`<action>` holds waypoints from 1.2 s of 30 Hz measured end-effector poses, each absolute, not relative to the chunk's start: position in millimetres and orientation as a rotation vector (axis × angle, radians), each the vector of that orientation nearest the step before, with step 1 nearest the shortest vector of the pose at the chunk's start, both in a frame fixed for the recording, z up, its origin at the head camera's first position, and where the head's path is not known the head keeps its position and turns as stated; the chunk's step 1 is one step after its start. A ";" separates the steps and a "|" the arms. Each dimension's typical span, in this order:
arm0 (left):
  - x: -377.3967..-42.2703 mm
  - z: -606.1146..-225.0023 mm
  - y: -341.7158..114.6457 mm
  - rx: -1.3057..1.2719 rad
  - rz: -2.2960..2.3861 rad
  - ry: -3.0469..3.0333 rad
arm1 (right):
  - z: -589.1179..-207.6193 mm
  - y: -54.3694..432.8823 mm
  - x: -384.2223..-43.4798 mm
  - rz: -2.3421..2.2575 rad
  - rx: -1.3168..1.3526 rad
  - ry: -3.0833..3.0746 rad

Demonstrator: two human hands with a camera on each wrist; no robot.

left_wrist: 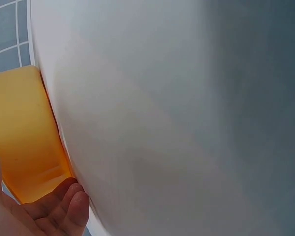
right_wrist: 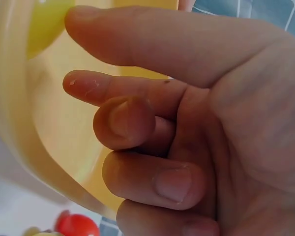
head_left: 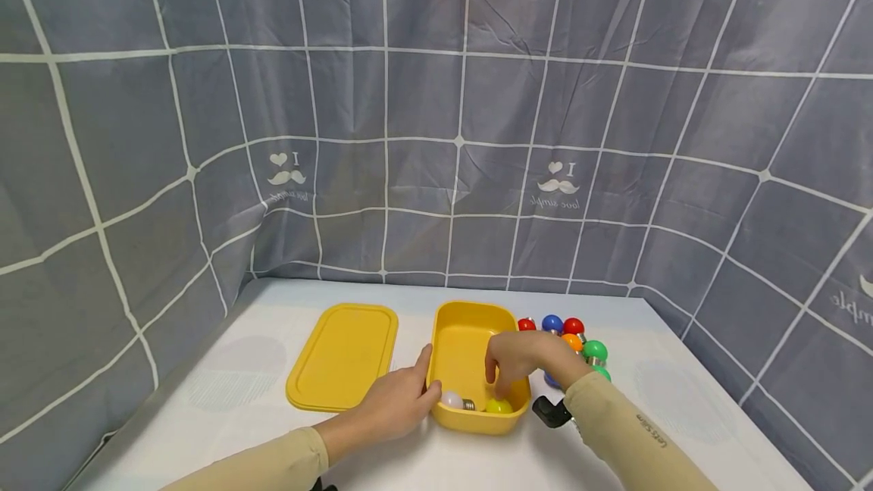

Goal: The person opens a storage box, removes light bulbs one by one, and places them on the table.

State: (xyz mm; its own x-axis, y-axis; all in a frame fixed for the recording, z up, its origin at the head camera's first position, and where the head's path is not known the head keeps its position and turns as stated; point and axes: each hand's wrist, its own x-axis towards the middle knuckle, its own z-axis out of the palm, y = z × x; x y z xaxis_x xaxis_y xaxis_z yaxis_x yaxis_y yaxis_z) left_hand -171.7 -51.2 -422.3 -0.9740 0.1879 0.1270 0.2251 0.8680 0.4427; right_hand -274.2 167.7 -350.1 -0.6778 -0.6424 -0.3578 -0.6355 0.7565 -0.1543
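A yellow box (head_left: 470, 422) without its lid stands on the table, with a white bulb (head_left: 452, 399) and a yellow bulb (head_left: 499, 406) lying inside at its near end. My left hand (head_left: 395, 404) rests against the box's left side, index finger along the outer wall and thumb at the rim. In the left wrist view, its other fingers (left_wrist: 71, 209) lie by the box's base. My right hand (head_left: 518, 358) reaches into the box above the yellow bulb. In the right wrist view, its thumb tip meets the yellow bulb (right_wrist: 46, 24); the index finger stands apart from it.
Flat on the table to the left lies a yellow lid (head_left: 344, 358). Right of the box are several coloured bulbs, among them a green bulb (head_left: 595, 350) and a blue bulb (head_left: 552, 323), partly hidden by my right arm. A grey checked curtain (head_left: 423, 112) surrounds the table.
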 end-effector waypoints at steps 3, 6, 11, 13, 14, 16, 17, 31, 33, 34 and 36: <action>-170.3 -421.2 -50.7 -0.332 -0.715 -2.955 | -350.0 166.8 -272.9 -0.021 -0.972 2.560; -169.7 -420.4 -50.4 -0.333 -0.714 -2.950 | -349.5 166.5 -271.7 -0.029 -0.962 2.549; -171.3 -420.3 -50.7 -0.328 -0.709 -2.950 | -348.8 166.7 -270.5 -0.072 -0.937 2.517; -172.1 -420.5 -51.0 -0.332 -0.711 -2.949 | -349.1 166.7 -270.2 -0.093 -0.933 2.506; -172.6 -421.1 -51.2 -0.333 -0.713 -2.949 | -349.5 166.7 -270.1 -0.099 -0.935 2.503; -172.8 -421.4 -51.4 -0.334 -0.712 -2.948 | -350.4 166.4 -269.8 -0.103 -0.950 2.500; -172.6 -421.4 -51.6 -0.339 -0.711 -2.944 | -350.9 166.3 -269.5 -0.103 -0.958 2.500; -173.0 -422.1 -52.1 -0.336 -0.696 -2.947 | -358.8 157.1 -267.3 -0.132 -1.033 2.470; -173.6 -421.9 -52.0 -0.332 -0.700 -2.951 | -360.4 155.4 -268.2 -0.130 -1.038 2.484; -173.8 -421.6 -52.1 -0.330 -0.704 -2.950 | -360.9 154.4 -268.6 -0.129 -1.039 2.495; -173.6 -420.5 -52.4 -0.324 -0.715 -2.954 | -361.3 152.0 -269.4 -0.135 -1.037 2.510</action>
